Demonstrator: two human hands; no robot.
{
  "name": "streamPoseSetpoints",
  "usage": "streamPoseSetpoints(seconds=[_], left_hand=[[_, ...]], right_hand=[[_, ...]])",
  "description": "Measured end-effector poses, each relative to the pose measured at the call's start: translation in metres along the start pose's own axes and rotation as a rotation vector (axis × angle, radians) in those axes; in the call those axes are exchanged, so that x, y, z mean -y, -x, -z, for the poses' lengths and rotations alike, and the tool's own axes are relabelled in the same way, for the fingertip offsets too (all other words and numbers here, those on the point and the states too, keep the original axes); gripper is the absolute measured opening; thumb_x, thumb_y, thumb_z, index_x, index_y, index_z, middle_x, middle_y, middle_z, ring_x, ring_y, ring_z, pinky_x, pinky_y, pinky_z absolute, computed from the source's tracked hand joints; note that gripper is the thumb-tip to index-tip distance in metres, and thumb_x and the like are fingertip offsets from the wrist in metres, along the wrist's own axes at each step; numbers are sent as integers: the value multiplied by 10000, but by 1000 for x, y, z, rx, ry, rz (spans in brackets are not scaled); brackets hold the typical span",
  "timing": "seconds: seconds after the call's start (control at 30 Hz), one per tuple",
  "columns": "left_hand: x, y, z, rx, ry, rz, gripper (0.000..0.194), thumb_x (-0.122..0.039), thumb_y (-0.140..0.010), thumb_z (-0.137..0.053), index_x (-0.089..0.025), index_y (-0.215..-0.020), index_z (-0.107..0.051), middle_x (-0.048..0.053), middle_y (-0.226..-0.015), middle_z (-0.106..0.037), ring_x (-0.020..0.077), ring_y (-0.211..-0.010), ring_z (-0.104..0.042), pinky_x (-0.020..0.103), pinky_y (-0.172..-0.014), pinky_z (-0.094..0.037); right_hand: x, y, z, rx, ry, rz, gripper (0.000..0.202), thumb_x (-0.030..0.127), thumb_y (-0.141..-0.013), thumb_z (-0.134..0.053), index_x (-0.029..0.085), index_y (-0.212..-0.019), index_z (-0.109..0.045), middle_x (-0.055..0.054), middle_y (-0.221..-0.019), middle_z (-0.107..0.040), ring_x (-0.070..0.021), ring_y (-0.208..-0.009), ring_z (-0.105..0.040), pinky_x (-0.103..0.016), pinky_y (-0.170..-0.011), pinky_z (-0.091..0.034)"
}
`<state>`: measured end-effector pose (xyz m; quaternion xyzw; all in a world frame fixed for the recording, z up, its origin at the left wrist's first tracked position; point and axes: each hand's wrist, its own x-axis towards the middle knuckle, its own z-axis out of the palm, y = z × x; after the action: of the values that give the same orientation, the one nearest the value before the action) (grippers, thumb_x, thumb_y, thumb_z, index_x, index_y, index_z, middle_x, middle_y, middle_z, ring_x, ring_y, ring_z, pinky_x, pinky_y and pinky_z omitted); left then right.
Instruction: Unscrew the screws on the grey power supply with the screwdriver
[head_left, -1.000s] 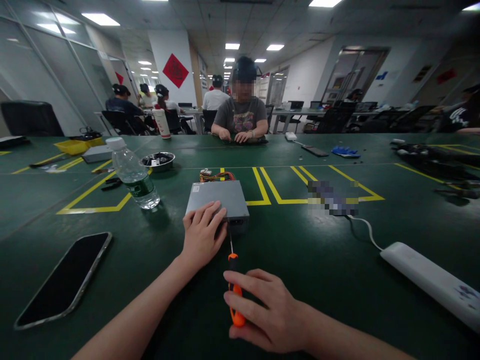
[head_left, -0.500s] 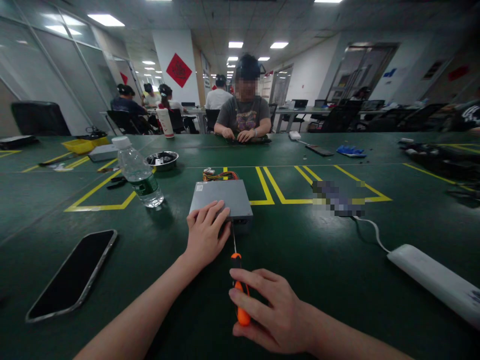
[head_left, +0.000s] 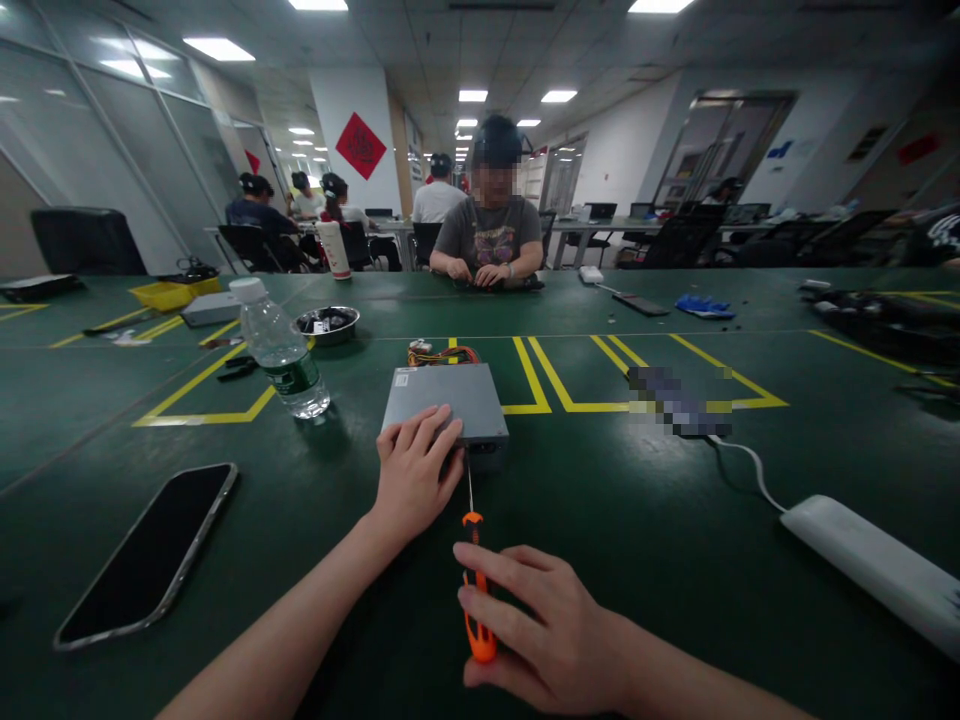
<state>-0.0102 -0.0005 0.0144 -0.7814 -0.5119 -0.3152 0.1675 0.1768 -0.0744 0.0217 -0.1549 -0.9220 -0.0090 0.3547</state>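
A grey metal computer power supply (head_left: 450,390) lies on the green table in front of me, its bundle of coloured wires at the far side. My left hand (head_left: 416,465) grips its near left corner, fingers over the top and thumb down at the front face. In my right hand (head_left: 536,630) is an orange and black screwdriver (head_left: 480,625), held by the handle between the fingers and thumb. Its thin shaft points away from me to the power supply's front face beside my left thumb. The tip is hidden there.
Left of the power supply stand a water bottle (head_left: 281,355) and a metal bowl (head_left: 326,325) of small parts; a phone (head_left: 150,555) lies nearer. On the right, a white power strip (head_left: 862,560) has a cable. A person (head_left: 491,235) sits opposite, hands on the table.
The screwdriver handle has turned a little in my right hand, its dark grooves now facing differently. My left hand stays on the power supply. The whole view has shifted slightly.
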Motion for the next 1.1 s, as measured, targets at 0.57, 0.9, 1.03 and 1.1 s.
streamPoseSetpoints(seconds=[0.57, 0.9, 1.03, 1.1], left_hand=[[0, 0, -1, -3, 17, 6, 279, -257, -848, -490, -252, -1120, -551, 68, -1234, -574, 251, -1156, -481, 436, -894, -282], [0, 0, 0, 1, 2, 3, 265, -269, -864, -465, -246, -1116, -542, 58, -1241, -570, 242, -1163, -477, 431, -894, -279], [0, 0, 0, 3, 1, 3, 260, -272, -867, -462, -243, -1113, -540, 53, -1246, -566, 237, -1160, -479, 429, -895, -279], [0, 0, 0, 6, 4, 7, 259, -273, -867, -461, -242, -1112, -541, 55, -1245, -566, 238, -1161, -479, 430, -896, -278]], right_hand=[[-2, 5, -4, -69, 1, -14, 315, 410, -934, -437, 120, -1059, -438, -188, -1072, -629, -171, -875, -650, -300, -758, -514], [1, -3, 4, 27, 3, -9, 332, 351, -962, -312, 117, -1120, -486, -170, -1053, -629, -201, -955, -622, -315, -747, -517], [-1, 0, 1, -43, 19, -12, 326, 398, -953, -370, 112, -1080, -464, -185, -1048, -631, -189, -927, -634, -307, -744, -520], [-1, 2, -1, -70, 16, -36, 322, 406, -949, -378, 115, -1064, -449, -188, -1041, -631, -193, -942, -632, -305, -759, -519]])
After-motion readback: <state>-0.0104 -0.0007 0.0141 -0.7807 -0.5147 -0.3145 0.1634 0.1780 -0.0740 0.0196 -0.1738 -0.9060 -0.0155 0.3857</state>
